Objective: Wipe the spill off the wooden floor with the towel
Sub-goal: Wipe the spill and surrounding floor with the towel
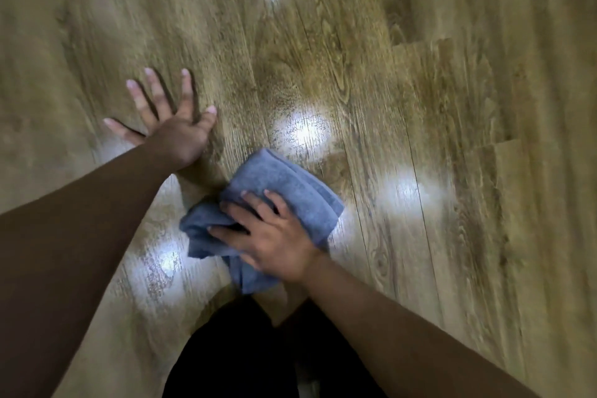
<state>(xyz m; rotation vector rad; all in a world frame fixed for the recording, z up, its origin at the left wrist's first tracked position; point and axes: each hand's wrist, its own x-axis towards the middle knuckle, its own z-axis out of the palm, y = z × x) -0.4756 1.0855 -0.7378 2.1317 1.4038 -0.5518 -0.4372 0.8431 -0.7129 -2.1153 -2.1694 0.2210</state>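
A folded blue-grey towel [284, 184] lies on the wooden floor [420, 107] in the middle of the view. My right hand [271, 236] presses down on its near half, fingers bunching the cloth. My left hand [168, 119] is flat on the boards to the towel's left, fingers spread, holding nothing. A darker, speckled wet patch [290, 97] shows on the planks just beyond the towel, partly lost in a bright light reflection [303, 129].
Several bright ceiling-light reflections [407, 191] dot the planks around the towel. My dark-clothed legs [245, 355] fill the bottom centre. Bare planks stretch to the right and far side.
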